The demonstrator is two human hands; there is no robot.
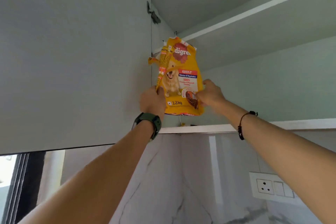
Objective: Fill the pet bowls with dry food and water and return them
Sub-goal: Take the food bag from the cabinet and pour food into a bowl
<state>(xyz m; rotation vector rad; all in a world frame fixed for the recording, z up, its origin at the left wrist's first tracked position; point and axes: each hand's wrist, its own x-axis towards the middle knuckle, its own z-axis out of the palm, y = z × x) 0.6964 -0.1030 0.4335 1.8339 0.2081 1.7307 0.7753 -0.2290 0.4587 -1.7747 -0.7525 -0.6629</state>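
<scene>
A yellow bag of dry dog food [181,76] with a dog picture stands upright at the left end of an open wall cupboard, above its bottom shelf [200,128]. My left hand [151,101] grips the bag's lower left edge. My right hand [211,93] grips its lower right edge. Both arms reach up overhead. The bag's top is torn and crumpled. No pet bowls are in view.
The open cupboard door [72,60] fills the left side, close to my left hand. An upper shelf [254,11] runs above the bag. Below are a marbled wall, a white socket plate [272,185] at the right and a window [11,183] at the lower left.
</scene>
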